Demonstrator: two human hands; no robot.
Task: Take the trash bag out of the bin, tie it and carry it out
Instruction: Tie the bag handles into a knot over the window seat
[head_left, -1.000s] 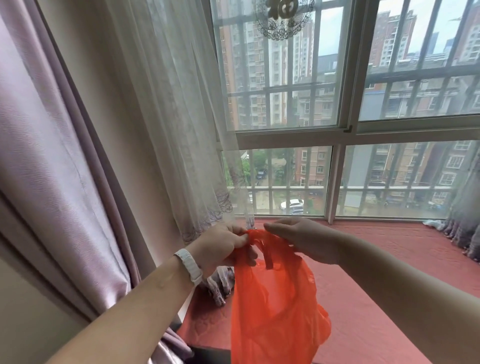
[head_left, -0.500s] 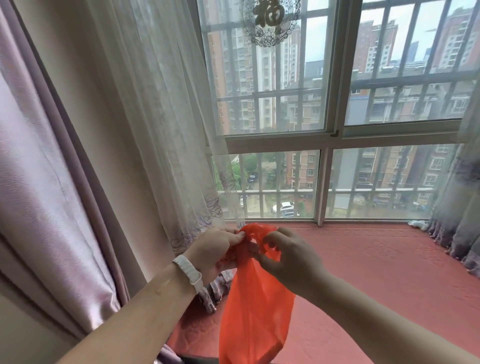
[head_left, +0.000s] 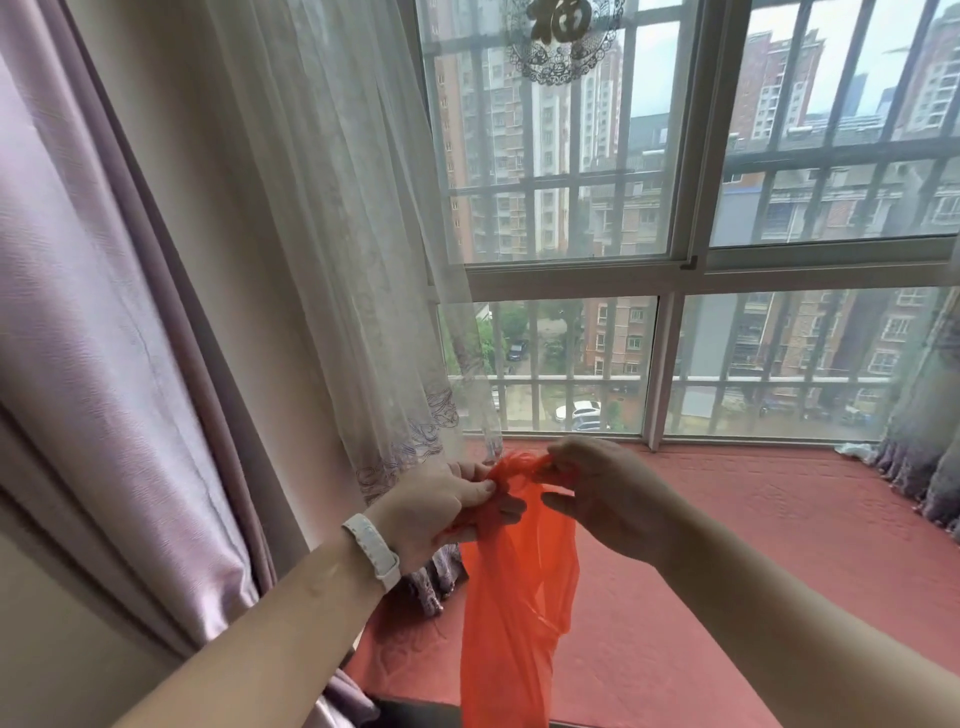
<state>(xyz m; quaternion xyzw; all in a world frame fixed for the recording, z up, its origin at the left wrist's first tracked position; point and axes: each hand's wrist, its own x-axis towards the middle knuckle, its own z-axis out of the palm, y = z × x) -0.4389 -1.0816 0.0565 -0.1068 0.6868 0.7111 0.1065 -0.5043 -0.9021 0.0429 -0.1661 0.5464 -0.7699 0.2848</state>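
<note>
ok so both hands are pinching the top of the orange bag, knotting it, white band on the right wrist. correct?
One detail is off: the white band sits on the left wrist, not the right, as the head view shows. The rest holds: the left hand and right hand both pinch the gathered top of the orange bag.

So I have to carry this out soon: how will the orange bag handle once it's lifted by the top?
Probably floppy: the orange bag hangs limp and creased below the left hand and right hand. Likely light, since it looks flat and see-through, with no bulge. The thin film may slip or tear if pulled hard.
</note>
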